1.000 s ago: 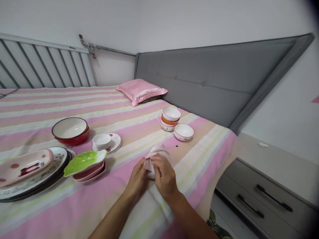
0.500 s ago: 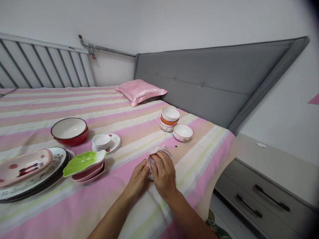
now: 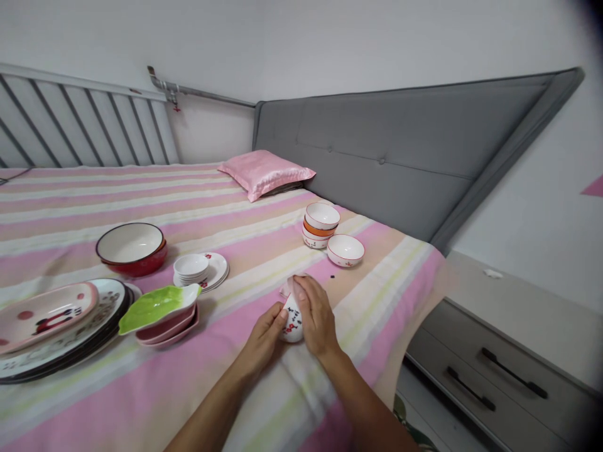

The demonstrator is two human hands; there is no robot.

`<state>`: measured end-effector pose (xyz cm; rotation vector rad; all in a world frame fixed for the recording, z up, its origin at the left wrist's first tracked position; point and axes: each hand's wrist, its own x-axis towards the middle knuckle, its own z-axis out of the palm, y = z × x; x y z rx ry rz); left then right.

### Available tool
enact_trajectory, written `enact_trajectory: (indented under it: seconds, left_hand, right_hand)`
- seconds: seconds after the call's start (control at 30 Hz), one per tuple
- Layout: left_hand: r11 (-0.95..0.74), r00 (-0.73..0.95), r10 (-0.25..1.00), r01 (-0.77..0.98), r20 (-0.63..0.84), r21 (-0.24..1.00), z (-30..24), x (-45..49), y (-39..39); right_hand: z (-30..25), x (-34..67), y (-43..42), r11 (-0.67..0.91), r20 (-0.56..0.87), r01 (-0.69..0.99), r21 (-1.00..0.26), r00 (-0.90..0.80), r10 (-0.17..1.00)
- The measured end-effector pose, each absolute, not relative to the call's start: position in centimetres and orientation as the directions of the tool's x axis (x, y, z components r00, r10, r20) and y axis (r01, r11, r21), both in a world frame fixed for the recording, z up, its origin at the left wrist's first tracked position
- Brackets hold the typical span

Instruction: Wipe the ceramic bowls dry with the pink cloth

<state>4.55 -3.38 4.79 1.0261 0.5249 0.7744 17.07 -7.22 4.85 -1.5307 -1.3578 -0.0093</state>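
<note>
The left hand (image 3: 264, 336), its thumb and fingers closed on the edge, grips a tilted white bowl (image 3: 293, 321) with red and black markings above the striped bed (image 3: 264, 226), while the right hand (image 3: 318, 317) curls around its other side, holding a pale pink cloth (image 3: 293, 286) against it.

Bed (image 3: 117, 402) takes whole load, striped sheet (image 3: 226, 213) across it! Far end by headboard: pink satin pillow (image 3: 266, 174). Nearer, bowl stack (image 3: 320, 228), orange one in middle, single red-rimmed bowl (image 3: 345, 252) just beside. Tiny black speck (image 3: 332, 277) close by. Over left, red bowls (image 3: 139, 262) nested; small white plates (image 3: 218, 267) carrying little dishes (image 3: 191, 267). Front left, big plate pile (image 3: 113, 295), pink oval dish (image 3: 51, 314) on top; next to it, green leaf dish (image 3: 157, 307) over pink dishes (image 3: 172, 336).
</note>
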Motion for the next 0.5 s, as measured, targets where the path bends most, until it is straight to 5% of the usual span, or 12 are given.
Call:
enact_trajectory:
  seconds: [0.23,0.5]
  left_hand:
    - [0.18,0.749,0.662,-0.207,0.038,0.962,5.5,3.5,-2.9]
    - [0.069,0.769,0.637,-0.114,0.044,0.991,4.5,1.9,-0.4]
  right_hand:
    - [3.6,18.6,-6.2,0.23,0.405,0.381,-0.895,0.483,0.776]
    - [3.6,18.5,-6.2,0.238,0.362,0.289,-0.927,0.527,0.769]
